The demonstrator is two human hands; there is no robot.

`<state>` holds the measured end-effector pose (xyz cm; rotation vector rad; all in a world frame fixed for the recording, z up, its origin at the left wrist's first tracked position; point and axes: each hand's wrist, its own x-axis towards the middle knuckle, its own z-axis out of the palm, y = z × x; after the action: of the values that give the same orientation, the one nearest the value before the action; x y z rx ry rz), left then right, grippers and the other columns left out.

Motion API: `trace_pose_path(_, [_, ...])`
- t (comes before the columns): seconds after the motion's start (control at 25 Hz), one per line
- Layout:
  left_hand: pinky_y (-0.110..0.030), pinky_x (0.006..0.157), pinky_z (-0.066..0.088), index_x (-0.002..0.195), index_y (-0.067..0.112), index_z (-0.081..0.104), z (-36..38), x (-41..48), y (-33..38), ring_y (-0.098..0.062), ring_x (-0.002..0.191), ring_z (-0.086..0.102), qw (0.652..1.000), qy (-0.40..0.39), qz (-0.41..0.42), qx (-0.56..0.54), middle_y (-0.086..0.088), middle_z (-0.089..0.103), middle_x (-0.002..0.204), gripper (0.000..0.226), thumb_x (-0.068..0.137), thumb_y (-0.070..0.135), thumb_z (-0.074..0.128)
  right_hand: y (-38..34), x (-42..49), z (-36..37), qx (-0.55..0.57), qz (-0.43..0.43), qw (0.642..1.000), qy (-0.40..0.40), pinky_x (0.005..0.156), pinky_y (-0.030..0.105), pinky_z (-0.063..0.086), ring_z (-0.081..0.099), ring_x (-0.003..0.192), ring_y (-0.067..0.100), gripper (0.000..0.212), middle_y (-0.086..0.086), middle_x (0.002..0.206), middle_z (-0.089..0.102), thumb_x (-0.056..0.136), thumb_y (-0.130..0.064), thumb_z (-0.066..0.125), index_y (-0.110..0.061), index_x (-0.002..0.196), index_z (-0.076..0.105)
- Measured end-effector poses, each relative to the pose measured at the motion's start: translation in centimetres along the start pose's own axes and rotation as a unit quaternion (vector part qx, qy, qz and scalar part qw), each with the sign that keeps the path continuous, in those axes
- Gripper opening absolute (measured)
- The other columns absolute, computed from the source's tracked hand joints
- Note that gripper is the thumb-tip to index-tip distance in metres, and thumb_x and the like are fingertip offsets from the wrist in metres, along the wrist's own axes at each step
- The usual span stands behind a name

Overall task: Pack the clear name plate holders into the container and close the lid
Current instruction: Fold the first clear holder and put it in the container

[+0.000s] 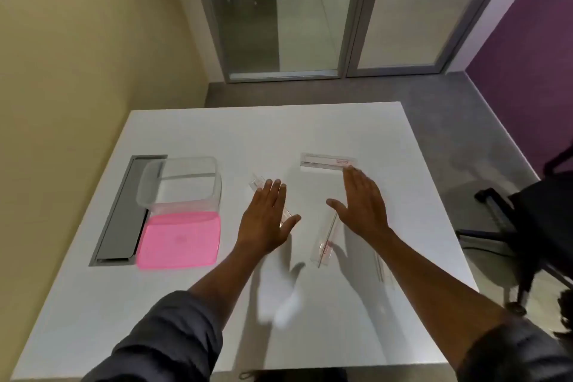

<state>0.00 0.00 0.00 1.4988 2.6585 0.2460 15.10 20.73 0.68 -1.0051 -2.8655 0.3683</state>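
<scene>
A clear plastic container (214,192) stands open on the left of the white table (310,133), its pink lid (179,240) lying flat just in front of it. Several clear name plate holders lie on the table: one (328,161) at the far middle-right, one (258,181) partly under my left hand, one (326,242) between my forearms, and one (383,270) mostly hidden by my right forearm. My left hand (268,219) hovers flat with fingers spread over a holder. My right hand (362,203) is open too, its fingertips near the far holder.
A grey cable hatch (119,220) is sunk into the table beside the container. A black office chair (533,226) stands off the right edge. A yellow wall is at the left, and glass doors stand beyond the table.
</scene>
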Motion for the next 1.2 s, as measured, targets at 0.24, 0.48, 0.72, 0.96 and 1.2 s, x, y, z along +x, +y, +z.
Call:
trace_pose_path(0.24, [-0.036, 0.098, 0.058, 0.121, 0.028, 0.077, 4.4, 0.4, 3.3, -0.015, 0.117, 0.071, 0.962, -0.167, -0.071, -0.205, 0.009, 0.076, 0.127, 0.025, 0.102, 0.03, 0.061, 1.4, -2.0, 4.0, 0.271, 0.185, 0.931, -0.162, 0.107, 0.051, 0.056, 0.063, 0.129, 0.031, 0.064, 0.01, 0.15, 0.059, 0.099, -0.029, 0.073, -0.014, 0.156, 0.047])
trace_pose_path(0.48, [-0.016, 0.103, 0.043, 0.132, 0.01, 0.073, 9.1, 1.3, 6.7, -0.019, 0.126, 0.068, 0.906, -0.197, -0.166, -0.335, -0.005, 0.072, 0.138, 0.035, 0.102, 0.006, 0.057, 2.4, -4.0, 9.3, 0.387, 0.286, 0.854, -0.199, 0.097, 0.046, 0.063, 0.074, 0.104, 0.028, 0.037, 0.01, 0.119, 0.075, 0.095, -0.029, 0.075, -0.01, 0.126, 0.069])
trace_pose_path(0.72, [-0.028, 0.107, 0.051, 0.13, 0.013, 0.074, 12.6, 0.7, 7.8, -0.02, 0.118, 0.069, 0.884, -0.123, -0.224, -0.392, -0.005, 0.074, 0.13, 0.04, 0.099, -0.002, 0.055, 1.4, -4.2, 12.2, 0.466, 0.35, 0.79, -0.191, 0.069, 0.033, 0.066, 0.079, 0.079, 0.024, 0.009, 0.009, 0.093, 0.079, 0.095, -0.016, 0.073, -0.015, 0.104, 0.075])
trace_pose_path(0.96, [-0.016, 0.096, 0.05, 0.125, 0.019, 0.076, 13.3, 0.9, 7.7, -0.014, 0.109, 0.069, 0.867, -0.113, -0.246, -0.419, 0.005, 0.074, 0.121, 0.032, 0.102, 0.007, 0.058, 0.0, -3.6, 13.0, 0.426, 0.371, 0.806, -0.179, 0.068, 0.03, 0.069, 0.08, 0.079, 0.021, 0.018, 0.007, 0.094, 0.081, 0.098, -0.028, 0.076, -0.014, 0.108, 0.079])
trace_pose_path(1.2, [-0.034, 0.099, 0.056, 0.118, 0.014, 0.074, 13.5, 1.4, 7.0, -0.02, 0.104, 0.071, 0.847, -0.123, -0.287, -0.431, -0.002, 0.077, 0.116, 0.023, 0.107, 0.025, 0.057, 0.6, -4.8, 12.3, 0.427, 0.359, 0.812, -0.171, 0.065, 0.028, 0.067, 0.078, 0.075, 0.025, 0.012, 0.004, 0.086, 0.079, 0.101, -0.022, 0.069, -0.014, 0.103, 0.078])
